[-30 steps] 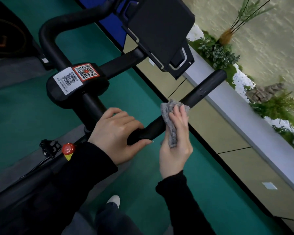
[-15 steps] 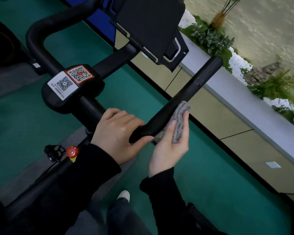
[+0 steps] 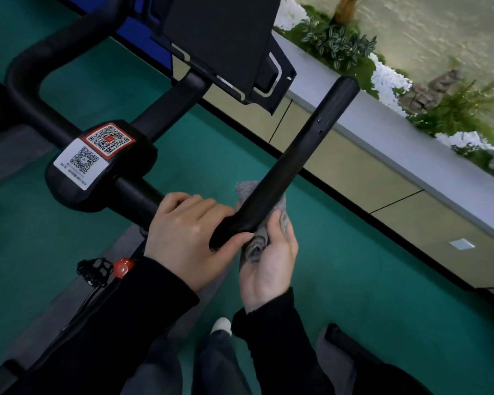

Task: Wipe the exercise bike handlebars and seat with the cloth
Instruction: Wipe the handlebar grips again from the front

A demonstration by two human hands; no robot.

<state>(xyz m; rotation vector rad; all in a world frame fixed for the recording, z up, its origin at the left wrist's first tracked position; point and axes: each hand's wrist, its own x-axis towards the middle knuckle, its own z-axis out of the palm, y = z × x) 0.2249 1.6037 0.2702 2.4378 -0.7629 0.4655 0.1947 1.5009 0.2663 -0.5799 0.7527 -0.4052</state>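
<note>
At centre frame the left hand (image 3: 191,240) gripped the rigid black handlebar (image 3: 297,166) at its bend while the right hand (image 3: 271,269), palm up, curled its fingers round a soft, light grey cloth (image 3: 253,248) under the bar, seemingly best held bunched in the palm.

The left hand (image 3: 188,240) curls over the handlebar (image 3: 311,143), knuckles up. The right hand (image 3: 271,263) lies palm up, apparently cupping the cloth (image 3: 255,246).
</note>
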